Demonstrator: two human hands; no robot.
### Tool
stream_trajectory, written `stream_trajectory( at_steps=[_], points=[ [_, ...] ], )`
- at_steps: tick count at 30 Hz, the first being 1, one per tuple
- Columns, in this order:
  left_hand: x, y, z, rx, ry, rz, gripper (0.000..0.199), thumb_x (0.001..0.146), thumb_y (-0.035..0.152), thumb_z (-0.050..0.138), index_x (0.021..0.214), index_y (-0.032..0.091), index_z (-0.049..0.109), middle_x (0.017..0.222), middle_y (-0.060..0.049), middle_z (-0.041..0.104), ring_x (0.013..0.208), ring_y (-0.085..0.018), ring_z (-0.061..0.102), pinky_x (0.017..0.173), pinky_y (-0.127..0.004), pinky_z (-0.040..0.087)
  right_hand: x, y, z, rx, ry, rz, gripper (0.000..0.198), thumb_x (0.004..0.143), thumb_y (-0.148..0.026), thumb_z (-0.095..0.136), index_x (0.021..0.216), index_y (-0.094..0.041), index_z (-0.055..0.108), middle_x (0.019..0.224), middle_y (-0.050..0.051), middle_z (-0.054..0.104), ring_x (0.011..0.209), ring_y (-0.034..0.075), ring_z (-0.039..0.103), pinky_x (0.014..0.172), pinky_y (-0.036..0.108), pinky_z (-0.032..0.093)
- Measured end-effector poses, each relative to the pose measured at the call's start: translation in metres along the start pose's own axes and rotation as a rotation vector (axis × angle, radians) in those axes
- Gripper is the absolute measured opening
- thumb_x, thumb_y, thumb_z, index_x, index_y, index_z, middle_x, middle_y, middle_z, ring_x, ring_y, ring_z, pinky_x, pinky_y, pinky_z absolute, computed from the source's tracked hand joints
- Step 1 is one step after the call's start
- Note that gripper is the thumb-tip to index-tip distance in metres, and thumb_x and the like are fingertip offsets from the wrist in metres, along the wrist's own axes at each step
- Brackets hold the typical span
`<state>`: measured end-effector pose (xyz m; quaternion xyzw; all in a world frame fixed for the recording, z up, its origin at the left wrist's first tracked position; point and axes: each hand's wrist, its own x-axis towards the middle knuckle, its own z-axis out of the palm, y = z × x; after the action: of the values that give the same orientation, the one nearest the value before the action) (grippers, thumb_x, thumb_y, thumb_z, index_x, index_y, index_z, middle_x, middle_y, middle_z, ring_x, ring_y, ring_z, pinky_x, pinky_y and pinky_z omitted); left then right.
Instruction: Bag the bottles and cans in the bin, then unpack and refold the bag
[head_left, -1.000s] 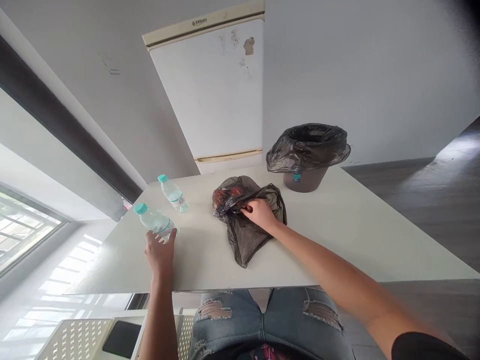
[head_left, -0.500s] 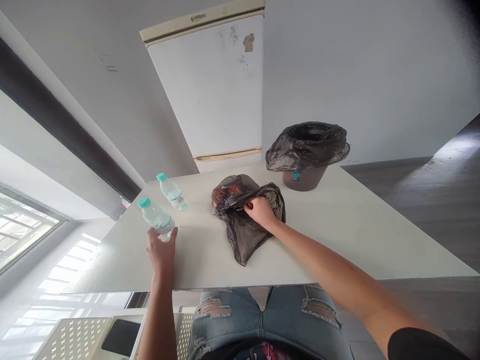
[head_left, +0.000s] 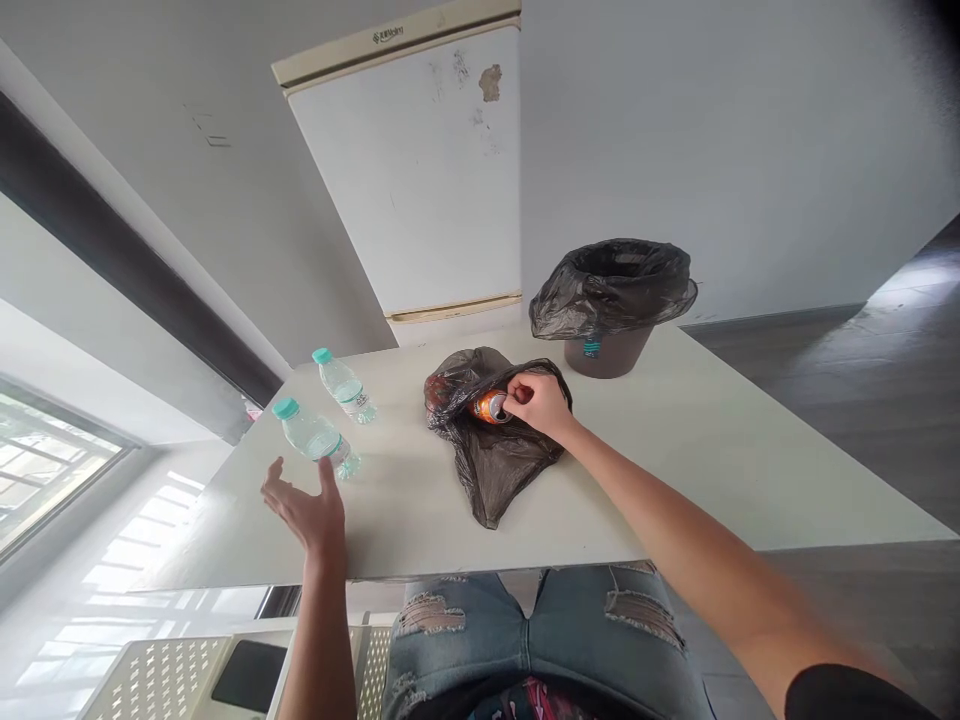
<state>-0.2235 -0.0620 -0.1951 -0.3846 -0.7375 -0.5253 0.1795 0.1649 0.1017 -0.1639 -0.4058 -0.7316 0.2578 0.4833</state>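
Note:
An orange drink can (head_left: 490,406) shows its opened top at the mouth of a dark, see-through plastic bag (head_left: 495,475) on the table. My right hand (head_left: 541,402) is closed, its fingertips pinching the rim of that can. Something reddish shows dimly through the bag's far left part. My left hand (head_left: 306,505) is open, fingers spread, just in front of a clear bottle (head_left: 313,437) with a green cap lying on its side. Behind that bottle lies a second, similar bottle (head_left: 346,390).
A brown bin (head_left: 609,354) lined with a black bag (head_left: 630,285) stands at the table's back right. Behind the white table (head_left: 720,470) is a white fridge (head_left: 427,170). A phone-like dark slab (head_left: 250,675) lies below the table's front left.
My left hand has let go of the near bottle and drawn back, opening. The orange can has come into view at the bag's mouth, by my right hand's fingertips.

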Motion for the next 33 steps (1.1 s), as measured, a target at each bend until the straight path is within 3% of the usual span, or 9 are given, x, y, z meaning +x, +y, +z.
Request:
stream_trajectory(
  at_steps=[5, 9, 12, 14, 17, 20, 23, 28, 33],
  points=[
    [-0.002, 0.014, -0.010, -0.005, 0.119, 0.141, 0.046, 0.098, 0.038, 0.056, 0.137, 0.014, 0.053, 0.137, -0.020, 0.057, 0.135, -0.035, 0.051, 0.107, -0.055, 0.050, 0.003, -0.001, -0.015, 0.323, -0.029, 0.117, 0.011, 0.068, -0.025, 0.072, 0.066, -0.019, 0.062, 0.061, -0.005, 0.049, 0.059, 0.011, 0.039, 0.057, 0.027, 0.028],
    [-0.013, 0.044, -0.018, 0.016, 0.131, 0.212, 0.027, 0.102, 0.039, 0.052, 0.117, 0.019, 0.060, 0.118, -0.016, 0.065, 0.122, -0.034, 0.058, 0.104, -0.054, 0.052, 0.003, -0.004, -0.017, 0.526, -0.085, 0.171, 0.013, 0.069, -0.030, 0.068, 0.070, -0.019, 0.060, 0.063, -0.005, 0.049, 0.056, 0.009, 0.037, 0.054, 0.025, 0.028],
    [-0.030, 0.088, -0.024, -0.090, -0.051, 0.322, 0.023, 0.104, 0.040, 0.055, 0.112, 0.020, 0.063, 0.113, -0.013, 0.068, 0.115, -0.030, 0.064, 0.106, -0.052, 0.053, 0.002, -0.010, -0.015, 0.651, -0.158, 0.213, 0.020, 0.068, -0.034, 0.071, 0.069, -0.020, 0.057, 0.059, -0.006, 0.045, 0.052, 0.008, 0.032, 0.050, 0.023, 0.024],
    [-0.044, 0.124, -0.027, -0.172, -0.265, 0.423, 0.029, 0.103, 0.040, 0.061, 0.125, 0.021, 0.062, 0.123, -0.013, 0.068, 0.121, -0.030, 0.064, 0.109, -0.051, 0.053, 0.000, -0.015, -0.014, 0.710, -0.208, 0.225, 0.025, 0.065, -0.037, 0.075, 0.066, -0.020, 0.056, 0.058, -0.006, 0.044, 0.051, 0.007, 0.030, 0.049, 0.023, 0.022],
    [-0.064, 0.174, -0.027, -0.259, -0.524, 0.582, 0.065, 0.094, 0.044, 0.078, 0.148, 0.022, 0.050, 0.143, -0.017, 0.062, 0.136, -0.033, 0.058, 0.114, -0.052, 0.051, -0.003, -0.021, -0.011, 0.769, -0.284, 0.228, 0.028, 0.063, -0.036, 0.078, 0.062, -0.019, 0.056, 0.058, -0.005, 0.044, 0.051, 0.006, 0.031, 0.048, 0.022, 0.022],
    [-0.076, 0.205, -0.021, -0.265, -0.637, 0.648, 0.087, 0.088, 0.044, 0.085, 0.158, 0.024, 0.039, 0.151, -0.018, 0.059, 0.139, -0.035, 0.057, 0.114, -0.054, 0.051, -0.006, -0.026, -0.010, 0.800, -0.348, 0.222, 0.028, 0.061, -0.034, 0.080, 0.061, -0.018, 0.058, 0.060, -0.005, 0.046, 0.052, 0.007, 0.034, 0.048, 0.022, 0.024],
    [-0.080, 0.215, -0.010, -0.238, -0.705, 0.646, 0.085, 0.084, 0.038, 0.088, 0.156, 0.026, 0.043, 0.148, -0.017, 0.062, 0.135, -0.037, 0.061, 0.109, -0.054, 0.054, -0.007, -0.028, -0.009, 0.811, -0.395, 0.191, 0.024, 0.063, -0.030, 0.080, 0.061, -0.017, 0.059, 0.061, -0.005, 0.048, 0.053, 0.007, 0.036, 0.049, 0.022, 0.026],
    [-0.079, 0.214, -0.003, -0.174, -0.829, 0.537, 0.066, 0.087, 0.026, 0.083, 0.145, 0.029, 0.053, 0.131, -0.010, 0.072, 0.115, -0.031, 0.072, 0.088, -0.042, 0.061, -0.009, -0.029, -0.008, 0.816, -0.418, 0.161, 0.020, 0.068, -0.028, 0.079, 0.065, -0.016, 0.063, 0.060, -0.005, 0.050, 0.053, 0.007, 0.038, 0.050, 0.022, 0.028],
    [-0.056, 0.201, -0.003, -0.182, -0.717, 0.375, 0.063, 0.086, 0.035, 0.084, 0.141, 0.028, 0.056, 0.128, -0.009, 0.072, 0.111, -0.028, 0.072, 0.094, -0.042, 0.059, -0.006, -0.019, -0.002, 0.822, -0.360, 0.219, 0.029, 0.078, -0.041, 0.083, 0.075, -0.017, 0.067, 0.064, -0.004, 0.053, 0.053, 0.006, 0.038, 0.049, 0.022, 0.027]
  ],
)
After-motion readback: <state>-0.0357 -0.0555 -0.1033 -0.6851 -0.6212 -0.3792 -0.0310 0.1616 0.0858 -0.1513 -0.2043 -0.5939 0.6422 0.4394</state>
